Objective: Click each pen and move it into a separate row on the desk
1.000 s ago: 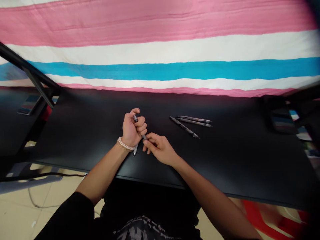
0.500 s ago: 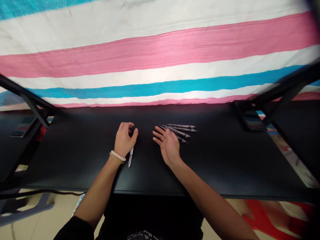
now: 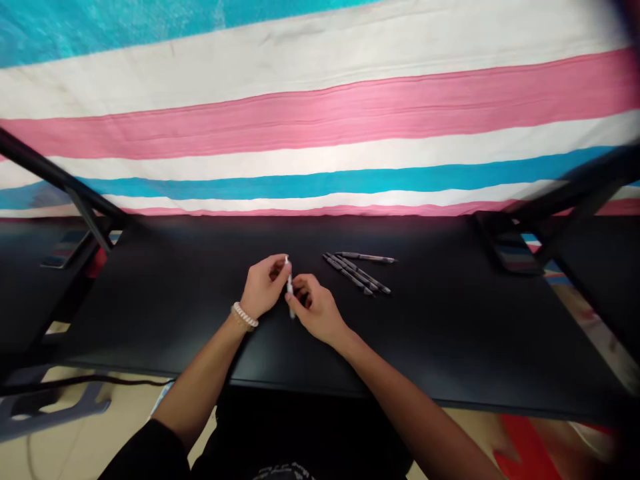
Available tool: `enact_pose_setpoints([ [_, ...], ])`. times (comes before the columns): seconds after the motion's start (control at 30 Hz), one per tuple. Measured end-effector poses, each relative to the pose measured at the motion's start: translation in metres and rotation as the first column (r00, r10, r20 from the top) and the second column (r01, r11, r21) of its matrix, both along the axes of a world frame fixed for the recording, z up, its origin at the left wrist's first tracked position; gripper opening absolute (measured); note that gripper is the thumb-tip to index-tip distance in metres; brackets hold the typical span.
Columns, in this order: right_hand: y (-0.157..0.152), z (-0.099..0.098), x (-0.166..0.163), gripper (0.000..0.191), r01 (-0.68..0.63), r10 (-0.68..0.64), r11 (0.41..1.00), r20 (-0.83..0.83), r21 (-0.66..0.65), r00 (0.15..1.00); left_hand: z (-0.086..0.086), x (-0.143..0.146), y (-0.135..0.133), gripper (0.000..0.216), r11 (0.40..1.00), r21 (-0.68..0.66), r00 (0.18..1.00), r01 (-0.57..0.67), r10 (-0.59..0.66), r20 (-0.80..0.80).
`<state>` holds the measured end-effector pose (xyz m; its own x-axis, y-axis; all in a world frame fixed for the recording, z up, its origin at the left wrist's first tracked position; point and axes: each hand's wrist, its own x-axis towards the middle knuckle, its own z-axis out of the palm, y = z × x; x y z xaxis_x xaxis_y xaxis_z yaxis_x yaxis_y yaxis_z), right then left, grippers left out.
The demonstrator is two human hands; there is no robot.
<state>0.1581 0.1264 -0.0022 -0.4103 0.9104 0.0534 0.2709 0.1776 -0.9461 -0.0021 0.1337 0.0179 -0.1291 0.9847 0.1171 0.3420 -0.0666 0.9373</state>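
"What had changed on the surface (image 3: 425, 327)?"

"The pale pen (image 3: 289, 287) no longer lay there. It stood nearly upright between the two hands, lifted off the surface."

"How were the hands holding it?"

"The left hand (image 3: 263, 287) pinched its upper end, and the right hand (image 3: 317, 310) pinched lower down. Neither was spread."

"And the dark pens (image 3: 357, 272)?"

"They lay in a loose bunch, just right of the hands, untouched."
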Motion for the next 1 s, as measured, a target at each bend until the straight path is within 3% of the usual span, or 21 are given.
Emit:
enact_pose_setpoints([
  [0.07,0.002,-0.001,0.000,0.032,0.006,-0.014,0.995,-0.079,-0.102,0.997,-0.003,0.007,0.002,0.031,0.997,-0.032,0.955,-0.068,0.075,0.287],
  [0.2,0.005,0.001,0.001,0.043,-0.148,0.064,0.933,-0.252,-0.327,0.966,-0.004,0.011,0.003,0.037,0.978,-0.048,0.810,-0.202,0.194,0.553],
  [0.4,0.004,0.006,0.001,0.041,-0.085,0.038,0.971,-0.207,-0.223,0.978,-0.003,0.011,0.004,0.046,0.994,-0.102,0.751,-0.044,0.100,0.653],
  [0.6,0.007,0.000,-0.001,0.050,-0.127,0.016,0.934,-0.317,-0.333,0.948,-0.006,0.008,0.013,0.051,0.975,-0.124,0.669,-0.186,0.218,0.711],
  [0.7,0.007,-0.002,-0.001,0.044,-0.106,0.030,0.957,-0.273,-0.270,0.961,-0.008,0.005,0.015,0.052,0.973,-0.130,0.662,-0.192,0.226,0.715],
  [0.83,0.006,-0.006,-0.001,0.036,0.036,-0.050,0.995,-0.158,-0.092,0.986,-0.008,0.005,0.016,0.048,0.973,-0.126,0.637,-0.196,0.223,0.738],
  [1.0,0.008,-0.012,-0.002,0.028,0.165,-0.150,0.979,-0.121,0.124,0.981,-0.009,0.004,0.016,0.044,0.973,-0.127,0.604,-0.195,0.221,0.766],
])
